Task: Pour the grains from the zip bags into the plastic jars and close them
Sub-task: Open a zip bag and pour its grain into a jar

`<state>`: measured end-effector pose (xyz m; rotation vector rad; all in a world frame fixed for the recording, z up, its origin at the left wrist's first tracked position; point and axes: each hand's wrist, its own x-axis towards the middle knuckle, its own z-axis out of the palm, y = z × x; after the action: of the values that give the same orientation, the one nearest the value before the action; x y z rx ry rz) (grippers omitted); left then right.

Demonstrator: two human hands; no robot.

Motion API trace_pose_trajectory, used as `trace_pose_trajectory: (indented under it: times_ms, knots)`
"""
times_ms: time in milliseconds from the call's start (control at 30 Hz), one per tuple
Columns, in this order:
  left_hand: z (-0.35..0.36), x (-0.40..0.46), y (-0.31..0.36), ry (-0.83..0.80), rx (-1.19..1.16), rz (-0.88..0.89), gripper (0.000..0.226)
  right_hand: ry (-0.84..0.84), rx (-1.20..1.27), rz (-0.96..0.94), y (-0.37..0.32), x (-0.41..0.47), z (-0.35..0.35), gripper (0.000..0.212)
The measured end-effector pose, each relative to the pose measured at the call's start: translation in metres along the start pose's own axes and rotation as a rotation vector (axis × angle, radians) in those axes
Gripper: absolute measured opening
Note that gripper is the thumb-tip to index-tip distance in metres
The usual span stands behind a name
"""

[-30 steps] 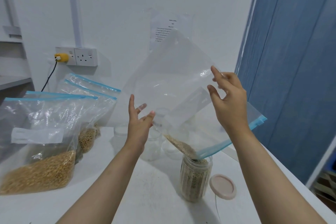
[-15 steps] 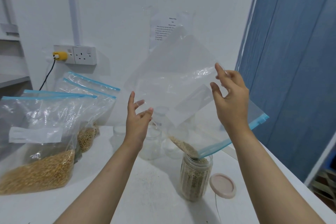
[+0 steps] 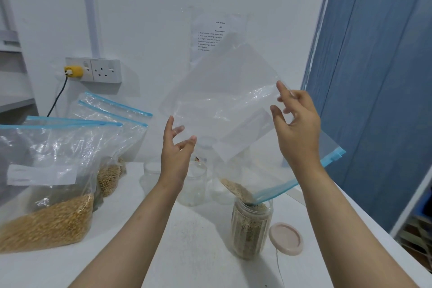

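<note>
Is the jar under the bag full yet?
Nearly full. Grains fill the jar almost to its rim, and a few more slide in from the tipped bag. Its lid lies beside it.

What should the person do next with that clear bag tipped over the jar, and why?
Probably keep the clear blue-zipped bag tilted, maybe shake it gently: a small heap of grain sits at its mouth over the nearly full plastic jar. Both the left hand and right hand hold the bag; the pink round lid lies beside the jar.
</note>
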<state>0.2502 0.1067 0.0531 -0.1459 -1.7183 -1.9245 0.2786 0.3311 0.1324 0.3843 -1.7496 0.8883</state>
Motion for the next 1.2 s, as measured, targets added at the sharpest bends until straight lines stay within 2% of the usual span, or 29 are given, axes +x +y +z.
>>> trace_pose_trajectory:
  times_ms: [567, 733, 967, 1200]
  knots:
    - [0.007, -0.003, 0.005, 0.012, -0.038, 0.035, 0.065, 0.060, 0.048, 0.035, 0.007, -0.007, -0.008, 0.045]
    - [0.013, -0.006, 0.004, -0.030, -0.079, 0.065, 0.060, 0.004, 0.049, 0.000, 0.007, -0.011, -0.020, 0.041]
    - [0.021, -0.004, 0.008, -0.045, -0.091, 0.090, 0.055, -0.139, 0.009, 0.025, 0.024, -0.017, -0.043, 0.048]
    - [0.024, -0.002, 0.007, -0.036, -0.086, 0.103, 0.054, -0.084, -0.080, -0.034, 0.022, -0.021, -0.046, 0.044]
